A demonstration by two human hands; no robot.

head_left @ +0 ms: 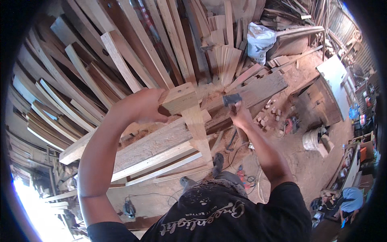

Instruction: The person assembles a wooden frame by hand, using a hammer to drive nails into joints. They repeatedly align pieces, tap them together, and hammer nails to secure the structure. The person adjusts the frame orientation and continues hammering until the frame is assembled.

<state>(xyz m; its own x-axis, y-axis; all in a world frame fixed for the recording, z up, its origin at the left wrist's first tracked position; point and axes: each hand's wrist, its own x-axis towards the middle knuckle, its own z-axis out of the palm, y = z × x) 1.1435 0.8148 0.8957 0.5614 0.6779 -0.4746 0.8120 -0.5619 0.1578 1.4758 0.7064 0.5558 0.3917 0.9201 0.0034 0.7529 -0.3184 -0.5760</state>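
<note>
My left hand (144,105) is wrapped round one end of a short wooden block (179,98). A narrow wooden board (196,129) meets this block and slopes down toward my feet; the two look joined at an angle. To the right, my right hand (240,116) is closed round a hammer (232,99), close under its dark, blocky head. The hammer head is apart from the block. Beneath both hands lies a long, rough plank (153,141) dusted with sawdust, with a darker thick plank (262,92) reaching away to the right.
Many long boards (121,60) lean at the far left. A white sack (260,40) stands among offcuts at the back. On the sawdust-covered floor are small wood blocks (264,117), a bucket (311,140), a red power tool (241,173) and cables. Another person (350,201) is at lower right.
</note>
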